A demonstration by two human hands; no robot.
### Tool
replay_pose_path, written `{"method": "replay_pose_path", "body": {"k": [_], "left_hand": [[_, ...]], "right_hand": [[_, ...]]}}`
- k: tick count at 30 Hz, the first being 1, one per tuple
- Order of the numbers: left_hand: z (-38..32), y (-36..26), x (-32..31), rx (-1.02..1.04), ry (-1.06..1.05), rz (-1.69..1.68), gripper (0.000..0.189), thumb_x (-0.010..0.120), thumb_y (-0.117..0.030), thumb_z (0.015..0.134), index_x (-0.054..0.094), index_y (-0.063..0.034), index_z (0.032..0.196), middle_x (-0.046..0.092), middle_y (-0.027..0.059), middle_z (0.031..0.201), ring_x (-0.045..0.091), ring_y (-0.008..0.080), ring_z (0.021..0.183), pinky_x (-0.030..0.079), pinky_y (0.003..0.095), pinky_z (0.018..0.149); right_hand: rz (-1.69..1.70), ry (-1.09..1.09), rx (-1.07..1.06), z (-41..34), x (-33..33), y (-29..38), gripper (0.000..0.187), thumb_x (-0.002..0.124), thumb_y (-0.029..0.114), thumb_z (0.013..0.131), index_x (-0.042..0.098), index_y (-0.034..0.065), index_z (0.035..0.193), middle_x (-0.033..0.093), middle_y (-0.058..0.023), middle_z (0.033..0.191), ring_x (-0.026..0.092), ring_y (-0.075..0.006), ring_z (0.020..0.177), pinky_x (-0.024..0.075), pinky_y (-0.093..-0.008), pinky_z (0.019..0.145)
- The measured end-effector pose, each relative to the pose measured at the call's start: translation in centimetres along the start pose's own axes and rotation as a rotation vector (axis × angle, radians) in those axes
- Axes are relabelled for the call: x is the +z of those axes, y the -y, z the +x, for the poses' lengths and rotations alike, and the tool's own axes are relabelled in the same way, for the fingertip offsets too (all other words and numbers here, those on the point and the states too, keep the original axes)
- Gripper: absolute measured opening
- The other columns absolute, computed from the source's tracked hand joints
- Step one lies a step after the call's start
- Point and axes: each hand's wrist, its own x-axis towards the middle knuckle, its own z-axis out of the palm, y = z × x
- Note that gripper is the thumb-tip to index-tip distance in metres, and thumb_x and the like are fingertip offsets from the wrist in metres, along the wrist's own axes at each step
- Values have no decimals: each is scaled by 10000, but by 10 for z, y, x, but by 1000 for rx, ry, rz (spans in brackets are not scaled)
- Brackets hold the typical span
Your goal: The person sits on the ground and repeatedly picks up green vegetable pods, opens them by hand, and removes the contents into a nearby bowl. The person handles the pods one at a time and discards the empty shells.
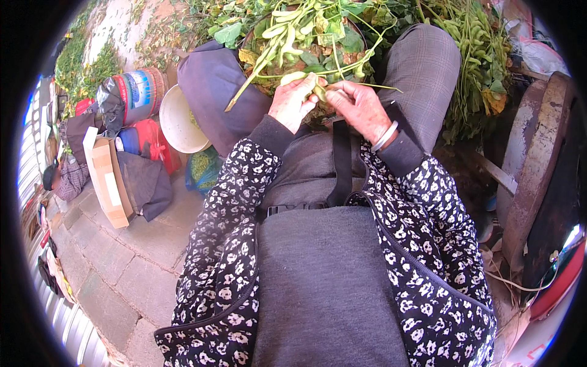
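My left hand (293,102) grips a green soybean pod (294,77) and the thin stem beside it. Close against it, my right hand (358,109) pinches another pod (319,92) between thumb and fingers. The cut soybean plant (279,39), with pods and leaves on its stalks, spreads out beyond both hands. Its thick stalk end (233,103) points toward my left knee. Underneath, between my knees, a round container (365,42) holds green and yellowed leaves. Part of its rim is hidden by the plant.
On the left stand a white bucket (172,124), a blue plastic bag (195,181) with green contents, a cardboard box (107,179) and a large labelled pail (142,96). Another person (71,179) is farther left. Right are heaped soybean plants (474,59) and a rusty metal rim (534,169).
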Motion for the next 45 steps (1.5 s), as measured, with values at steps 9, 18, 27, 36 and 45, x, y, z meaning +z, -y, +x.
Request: {"method": "replay_pose_path", "body": {"k": [9,18,27,36,45], "left_hand": [[-4,0,12,-7,-202,1,166,560,-189,863,590,-27,878,542,7,703,437,54,514,304,168,384],[21,23,-23,199,47,104,124,542,-149,864,568,-30,891,537,8,740,437,36,521,291,174,381],[6,-12,-14,-103,183,-146,214,459,-93,908,499,65,1048,499,61,841,399,34,578,285,130,385],[18,-15,-27,-184,331,-374,209,390,-31,902,467,69,1069,481,74,844,409,59,578,308,141,383],[13,-12,-29,-214,285,-261,208,382,-29,905,479,64,1063,496,78,855,408,48,563,312,144,388]], "right_hand": [[-713,-208,-560,-3,18,12,103,619,79,789,585,13,862,585,-96,728,598,-225,652,447,-300,556],[-675,-259,-587,3,23,6,77,584,105,786,546,41,801,591,-90,687,589,-243,593,458,-337,525],[-216,-353,-145,0,-7,-21,139,626,105,837,611,-21,894,587,9,751,487,-33,679,406,-195,607],[-809,6,-353,-37,-5,-10,114,607,148,789,595,35,795,558,-136,647,581,-292,626,447,-372,568],[-1022,204,-246,-32,-15,15,248,628,304,766,616,58,735,597,-133,662,607,-307,651,477,-394,583]]}}
